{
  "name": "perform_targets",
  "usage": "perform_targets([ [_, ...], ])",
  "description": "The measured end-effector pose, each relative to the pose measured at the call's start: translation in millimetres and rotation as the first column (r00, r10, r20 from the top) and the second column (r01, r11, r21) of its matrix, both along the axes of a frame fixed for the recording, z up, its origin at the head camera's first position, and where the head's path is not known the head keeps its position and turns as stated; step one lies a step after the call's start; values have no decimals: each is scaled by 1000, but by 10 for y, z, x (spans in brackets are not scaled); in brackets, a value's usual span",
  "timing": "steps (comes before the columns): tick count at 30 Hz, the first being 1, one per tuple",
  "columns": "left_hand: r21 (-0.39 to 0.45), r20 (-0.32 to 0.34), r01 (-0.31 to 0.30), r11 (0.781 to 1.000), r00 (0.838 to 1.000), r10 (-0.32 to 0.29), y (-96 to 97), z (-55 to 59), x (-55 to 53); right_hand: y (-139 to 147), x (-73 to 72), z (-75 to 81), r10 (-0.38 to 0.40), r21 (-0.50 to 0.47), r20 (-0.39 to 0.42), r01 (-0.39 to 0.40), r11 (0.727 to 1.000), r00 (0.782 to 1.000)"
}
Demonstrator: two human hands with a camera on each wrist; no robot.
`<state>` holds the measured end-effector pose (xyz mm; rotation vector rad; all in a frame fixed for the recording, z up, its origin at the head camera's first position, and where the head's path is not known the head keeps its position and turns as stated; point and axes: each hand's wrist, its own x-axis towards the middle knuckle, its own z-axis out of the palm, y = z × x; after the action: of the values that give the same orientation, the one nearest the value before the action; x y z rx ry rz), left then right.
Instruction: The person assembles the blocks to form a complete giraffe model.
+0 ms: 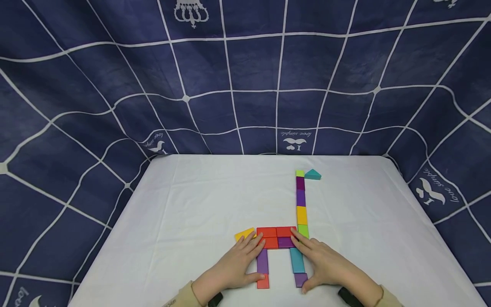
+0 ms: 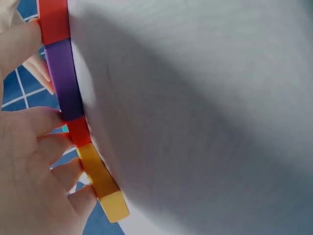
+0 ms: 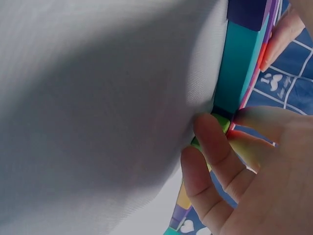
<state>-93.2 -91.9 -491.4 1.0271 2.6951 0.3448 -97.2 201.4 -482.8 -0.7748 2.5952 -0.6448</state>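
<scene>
Flat coloured blocks lie on the white cloth as one figure. Its body is red blocks [image 1: 267,232] and a purple block [image 1: 285,242]. My left hand [image 1: 235,265] rests along the left side, fingers spread over the body's edge and a yellow block [image 1: 242,234], thumb on the lower red block [image 1: 262,282]. My right hand [image 1: 326,262] lies along the right side. Its fingertips touch the body and a green block [image 1: 303,230]; its thumb is beside the lower purple block [image 1: 301,279]. A teal block [image 1: 297,260] and a purple block [image 1: 262,261] form the upper legs.
A column of yellow [image 1: 301,215], purple and light-green blocks runs away from the body's right end. At its far tip sits a teal triangle block [image 1: 313,174]. The white table [image 1: 192,192] is bordered by a dark blue curtain [image 1: 253,108] with white lines.
</scene>
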Motion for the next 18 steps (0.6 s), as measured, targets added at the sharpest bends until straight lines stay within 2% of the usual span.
perform_targets([
  [10,12,3,2,1000,1000,-3,0,-12,-2,-11,7,13,-11,5,20,11,1000,1000],
  [18,5,6,-2,1000,1000,2,-5,-8,-9,-41,17,52,-29,68,8,28,997,1000],
])
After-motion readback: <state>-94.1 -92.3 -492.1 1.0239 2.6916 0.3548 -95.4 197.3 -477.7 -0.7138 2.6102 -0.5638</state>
